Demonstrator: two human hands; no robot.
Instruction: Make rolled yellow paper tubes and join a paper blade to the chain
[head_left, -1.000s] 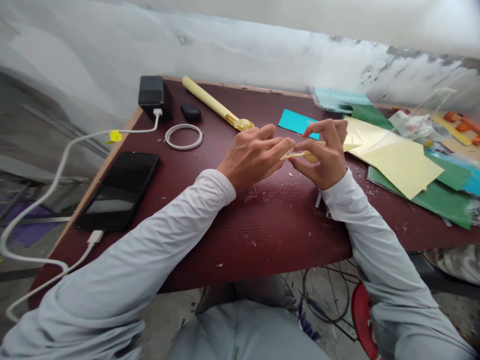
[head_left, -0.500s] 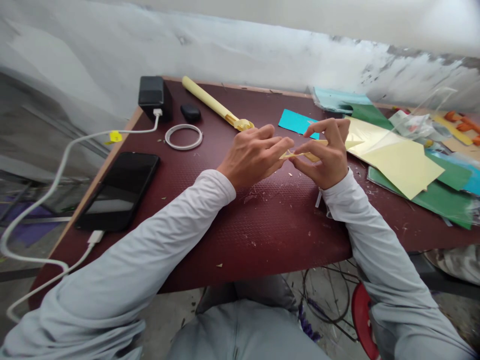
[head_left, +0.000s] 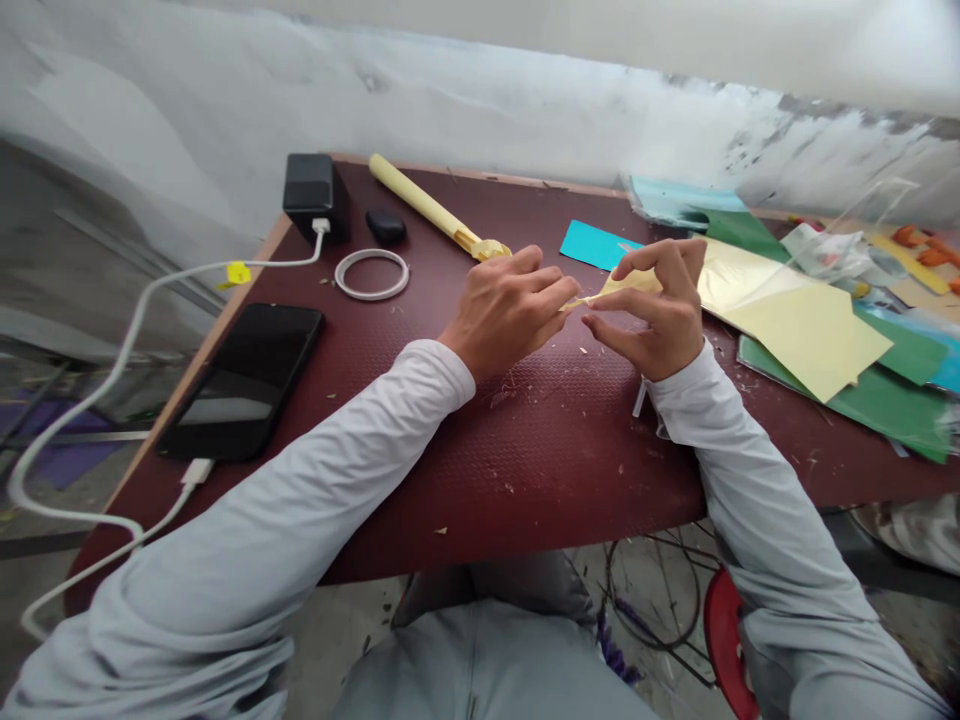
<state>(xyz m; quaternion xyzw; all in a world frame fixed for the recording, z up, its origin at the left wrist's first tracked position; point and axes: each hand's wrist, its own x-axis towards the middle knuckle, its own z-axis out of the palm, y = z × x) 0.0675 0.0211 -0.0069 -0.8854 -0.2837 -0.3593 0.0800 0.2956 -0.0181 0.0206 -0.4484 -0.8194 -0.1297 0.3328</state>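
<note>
Over the middle of the table, my left hand (head_left: 506, 310) is closed, its thumb and fingertips pinching one end of a pale yellow piece of paper (head_left: 632, 283). My right hand (head_left: 660, 315) pinches the same paper, which narrows to a twisted-looking point between the two hands. Its wider part shows behind my right fingers. Just beyond my left hand lies a rolled yellow paper tube (head_left: 420, 197) with a crumpled, folded end; whether my knuckles touch that end I cannot tell. A turquoise paper card (head_left: 596, 243) lies behind my right hand.
At left are a phone (head_left: 244, 380) on a white cable (head_left: 142, 300), a black charger block (head_left: 311, 190), a small black case (head_left: 385, 226) and a white ring (head_left: 372, 274). Yellow sheets (head_left: 817, 335), green sheets (head_left: 892, 405) and plastic wrapping (head_left: 825, 248) crowd the right.
The yellow paper has turned between my fingers, its wide part now raised behind my right fingers. My right index finger and thumb have shifted slightly. The whole view has moved a little.
</note>
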